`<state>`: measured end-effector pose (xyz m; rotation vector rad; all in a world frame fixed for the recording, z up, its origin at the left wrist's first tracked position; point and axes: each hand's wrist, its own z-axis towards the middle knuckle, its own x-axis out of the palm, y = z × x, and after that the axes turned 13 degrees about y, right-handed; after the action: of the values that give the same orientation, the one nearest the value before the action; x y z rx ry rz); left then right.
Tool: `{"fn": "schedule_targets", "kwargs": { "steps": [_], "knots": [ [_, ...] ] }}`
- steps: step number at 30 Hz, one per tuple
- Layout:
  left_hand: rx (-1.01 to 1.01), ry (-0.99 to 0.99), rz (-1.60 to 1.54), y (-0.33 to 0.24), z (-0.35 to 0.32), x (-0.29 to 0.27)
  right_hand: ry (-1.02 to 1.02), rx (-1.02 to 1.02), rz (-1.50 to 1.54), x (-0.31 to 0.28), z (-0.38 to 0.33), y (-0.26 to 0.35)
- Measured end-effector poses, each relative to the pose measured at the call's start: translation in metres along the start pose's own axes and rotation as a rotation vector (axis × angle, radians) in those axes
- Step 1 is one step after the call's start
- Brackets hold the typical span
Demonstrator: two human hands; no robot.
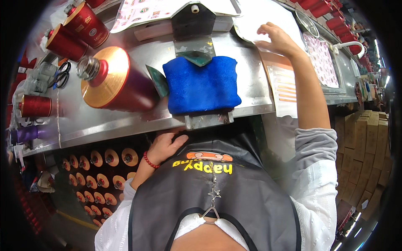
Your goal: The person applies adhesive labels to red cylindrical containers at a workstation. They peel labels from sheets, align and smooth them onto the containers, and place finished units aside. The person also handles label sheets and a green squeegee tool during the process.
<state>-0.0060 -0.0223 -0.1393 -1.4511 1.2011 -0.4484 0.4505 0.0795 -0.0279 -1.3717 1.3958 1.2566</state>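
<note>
My right hand reaches over a white sheet at the back right of the metal bench. Its thumb and fingers are apart, with nothing visible between them. My left hand, with a red bead bracelet at the wrist, is low at the bench's front edge. Its thumb stands apart; the other fingers are partly hidden, and no held thing shows. Between the hands a blue cloth pad covers a bench fixture with a dark upright plate. Left of it a large red bottle with a gold shoulder leans.
Smaller red bottles and black-handled scissors lie at the left. Label sheets hang over the bench edge at the right. Rows of gold-topped bottles stand below the bench; stacked cartons are at the far right.
</note>
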Motion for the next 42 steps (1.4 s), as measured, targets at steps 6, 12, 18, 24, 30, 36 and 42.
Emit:
{"fn": "schedule_targets", "kwargs": {
  "steps": [6, 12, 18, 24, 30, 36, 42],
  "knots": [
    [0.114, 0.009, 0.053, 0.003, 0.017, 0.007, 0.258, 0.021, 0.162, -0.009, 0.037, 0.020],
    [0.041, -0.025, 0.098, 0.015, 0.009, 0.009, 0.221, 0.098, 0.432, -0.019, 0.059, -0.026],
    [-0.047, -0.065, 0.095, 0.030, 0.008, 0.011, -0.285, 0.450, 0.922, -0.066, 0.038, -0.161],
    [-0.082, -0.042, 0.126, 0.048, 0.010, 0.015, -0.337, 0.292, -0.037, -0.030, 0.063, -0.188],
    [-0.053, -0.025, 0.218, 0.049, 0.013, 0.015, 0.220, 0.490, -0.113, -0.016, 0.065, -0.093],
    [-0.035, -0.116, 0.275, 0.054, 0.012, 0.027, -0.151, 0.122, -0.109, -0.085, 0.070, -0.133],
    [-0.110, -0.064, 0.195, 0.048, 0.014, 0.032, -0.293, 0.225, 0.041, -0.157, 0.048, -0.113]
  ]
}}
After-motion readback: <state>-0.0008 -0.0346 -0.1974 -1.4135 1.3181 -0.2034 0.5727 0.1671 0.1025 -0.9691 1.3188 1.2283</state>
